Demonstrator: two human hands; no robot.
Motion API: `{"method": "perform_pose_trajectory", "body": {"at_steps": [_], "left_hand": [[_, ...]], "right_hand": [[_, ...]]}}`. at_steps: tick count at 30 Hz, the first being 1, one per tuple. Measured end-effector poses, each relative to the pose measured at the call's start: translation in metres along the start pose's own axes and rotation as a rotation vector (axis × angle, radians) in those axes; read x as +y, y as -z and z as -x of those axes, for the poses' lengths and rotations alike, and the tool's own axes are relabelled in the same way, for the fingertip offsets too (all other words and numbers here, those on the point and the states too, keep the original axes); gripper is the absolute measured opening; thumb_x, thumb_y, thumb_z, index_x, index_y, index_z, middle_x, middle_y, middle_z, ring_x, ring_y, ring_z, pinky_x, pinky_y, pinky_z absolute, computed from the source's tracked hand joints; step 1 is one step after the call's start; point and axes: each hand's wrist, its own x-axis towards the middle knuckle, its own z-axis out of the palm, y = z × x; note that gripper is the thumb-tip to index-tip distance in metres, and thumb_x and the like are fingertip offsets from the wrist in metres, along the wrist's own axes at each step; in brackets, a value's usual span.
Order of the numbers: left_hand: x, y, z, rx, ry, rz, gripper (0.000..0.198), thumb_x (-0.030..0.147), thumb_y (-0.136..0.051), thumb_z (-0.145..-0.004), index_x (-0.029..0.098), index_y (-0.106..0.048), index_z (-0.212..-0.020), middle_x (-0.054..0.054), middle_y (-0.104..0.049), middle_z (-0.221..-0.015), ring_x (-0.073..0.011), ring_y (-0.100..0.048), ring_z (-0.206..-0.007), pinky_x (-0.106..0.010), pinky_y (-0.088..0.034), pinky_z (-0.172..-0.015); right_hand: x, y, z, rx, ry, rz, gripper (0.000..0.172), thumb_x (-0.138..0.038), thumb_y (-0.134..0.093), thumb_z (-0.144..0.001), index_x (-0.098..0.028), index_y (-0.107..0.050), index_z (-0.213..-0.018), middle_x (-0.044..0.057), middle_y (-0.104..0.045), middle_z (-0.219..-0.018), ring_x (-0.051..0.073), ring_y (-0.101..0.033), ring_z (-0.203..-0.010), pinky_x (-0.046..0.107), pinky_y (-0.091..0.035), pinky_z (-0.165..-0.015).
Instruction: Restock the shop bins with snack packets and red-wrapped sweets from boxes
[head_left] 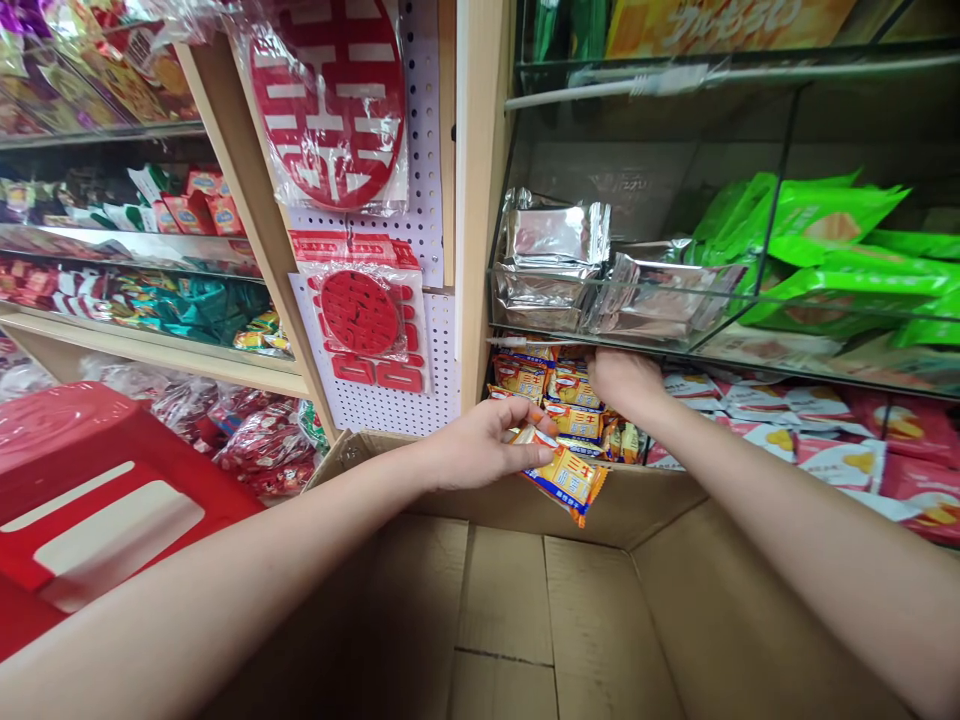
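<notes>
1. The left hand (486, 447) reaches forward over an open cardboard box (525, 610). Its grip is clenched on a small bunch of yellow snack packets (568, 480), thumb on top and fingers beneath.
2. The held packets stick out to the right of that grip and hang above the box's far wall, just in front of the shelf.
3. The right hand (624, 380) is a little beyond and to the right of the left grip, touching a stack of matching yellow packets in the shelf bin (525, 375). Its fingertips are hidden among them, so whether this grip is closed cannot be told.
4. Directly above the right grip, on a glass shelf, lie silver foil packs (555, 262), with bright green bags (821, 235) further right.
5. To the right of the right grip, on the same level, lie red and white packets (832, 440).
6. To the left of the left grip, red paper decorations (364, 318) in clear wrap hang on a white pegboard, and a red plastic stool (90, 480) stands well apart at the far left.
</notes>
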Motion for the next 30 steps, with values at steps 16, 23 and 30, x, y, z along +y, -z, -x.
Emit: {"method": "perform_pose_trajectory", "body": {"at_steps": [16, 23, 30], "left_hand": [[0.002, -0.001, 0.001, -0.019, 0.023, 0.076, 0.024, 0.025, -0.064, -0.068, 0.014, -0.05, -0.084, 0.0, -0.053, -0.084, -0.0102, -0.052, -0.078, -0.029, -0.042, -0.077], [0.003, -0.002, 0.001, 0.0, 0.049, 0.16, 0.03, 0.029, -0.069, -0.062, 0.015, -0.051, -0.082, 0.001, -0.053, -0.082, -0.0088, -0.052, -0.075, -0.026, -0.042, -0.075], [0.004, -0.003, 0.002, -0.005, 0.053, 0.165, 0.028, 0.027, -0.068, -0.064, 0.014, -0.05, -0.081, 0.001, -0.054, -0.082, -0.0084, -0.051, -0.076, -0.026, -0.041, -0.075]], "right_hand": [[-0.009, 0.004, 0.006, 0.111, 0.158, -0.056, 0.037, -0.024, -0.029, -0.083, -0.015, -0.053, -0.111, 0.016, -0.059, -0.104, 0.026, -0.053, -0.098, 0.038, -0.036, -0.084], [-0.003, 0.0, -0.004, 0.068, 0.156, -0.147, 0.042, -0.034, -0.024, -0.086, -0.015, -0.054, -0.108, 0.013, -0.061, -0.103, 0.024, -0.054, -0.097, 0.034, -0.035, -0.087], [-0.002, -0.003, -0.004, -0.023, 0.097, -0.192, 0.049, -0.045, -0.023, -0.085, -0.016, -0.053, -0.111, 0.014, -0.055, -0.114, 0.027, -0.05, -0.104, 0.038, -0.036, -0.085]]}}
